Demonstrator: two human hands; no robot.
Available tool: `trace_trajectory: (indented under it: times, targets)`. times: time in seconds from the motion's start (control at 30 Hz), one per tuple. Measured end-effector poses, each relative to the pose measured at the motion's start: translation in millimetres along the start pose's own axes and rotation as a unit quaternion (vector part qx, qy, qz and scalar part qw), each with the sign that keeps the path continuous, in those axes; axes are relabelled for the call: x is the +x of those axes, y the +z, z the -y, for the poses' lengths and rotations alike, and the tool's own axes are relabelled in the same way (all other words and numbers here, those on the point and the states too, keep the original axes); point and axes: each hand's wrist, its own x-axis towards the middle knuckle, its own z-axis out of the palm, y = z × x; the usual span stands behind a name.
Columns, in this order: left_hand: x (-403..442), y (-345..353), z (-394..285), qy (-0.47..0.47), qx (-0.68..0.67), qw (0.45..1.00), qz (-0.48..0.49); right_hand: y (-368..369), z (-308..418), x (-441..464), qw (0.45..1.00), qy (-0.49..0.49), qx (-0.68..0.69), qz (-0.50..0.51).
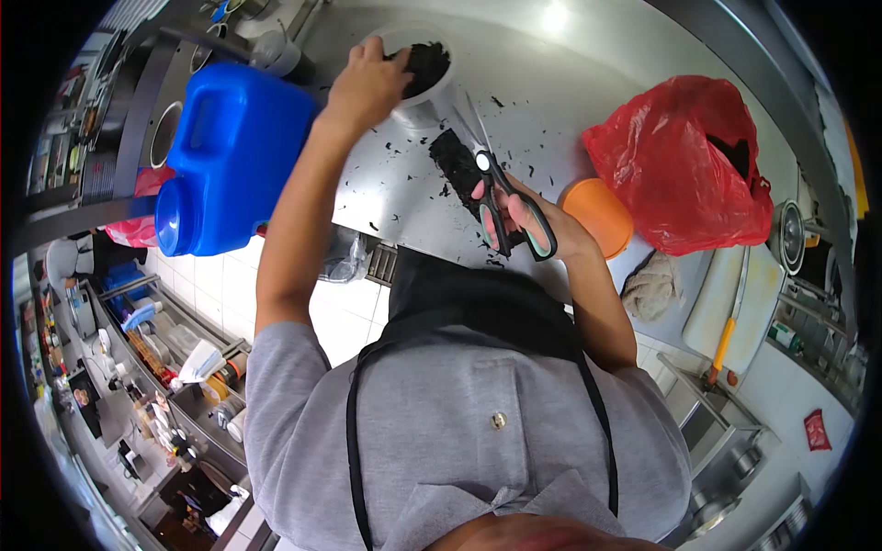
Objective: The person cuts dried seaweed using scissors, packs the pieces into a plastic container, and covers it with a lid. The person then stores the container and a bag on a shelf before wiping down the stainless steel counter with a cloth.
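Observation:
My left hand [367, 84] is over the rim of a clear plastic tub [421, 115], fingers spread near the black shreds [428, 68] inside. Some of its fingertips are hard to make out. My right hand [542, 220] grips black-handled scissors [494, 179], with a thumb and fingers through the handle loops. Their blades point up the counter beside the tub, and look slightly apart. Beneath the scissors lies a flat black strip [452, 161] resembling dried seaweed. Small black scraps are scattered around it on the metal counter [377, 202].
A large blue jug [234, 151] stands left of my left arm. An orange container [597, 218] and a red plastic bag [675, 165] sit to the right. Farther right are a cloth [654, 286], a white cutting board [758, 298] and a yellow-handled knife [724, 342].

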Motion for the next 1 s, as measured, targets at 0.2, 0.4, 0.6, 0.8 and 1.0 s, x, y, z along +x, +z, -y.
trace_trajectory:
  times: [0.2, 0.4, 0.6, 0.8, 1.0]
  targets:
    - [56.6, 52.7, 20.8, 0.071, 0.002, 0.974, 0.216, -16.8, -5.1, -18.8, 0.998, -0.028, -0.053, -0.034]
    - [77.9, 32.4, 29.9, 0.066, -0.048, 0.936, 0.343, -23.6, -6.6, -41.9, 0.994, -0.032, -0.067, -0.076]
    - [14.8, -98.6, -32.3, -0.016, -0.015, 0.996, 0.089, -27.1, -17.6, -75.8, 0.991, -0.044, -0.067, -0.111]
    - [-61.7, 33.8, -83.2, 0.330, -0.125, 0.931, 0.097, -23.5, -29.9, -95.0, 0.984, -0.078, -0.064, -0.144]
    - [-94.4, 55.5, -83.4, 0.257, -0.104, 0.946, 0.167, -14.7, -35.1, -116.8, 0.975, -0.009, -0.149, -0.165]
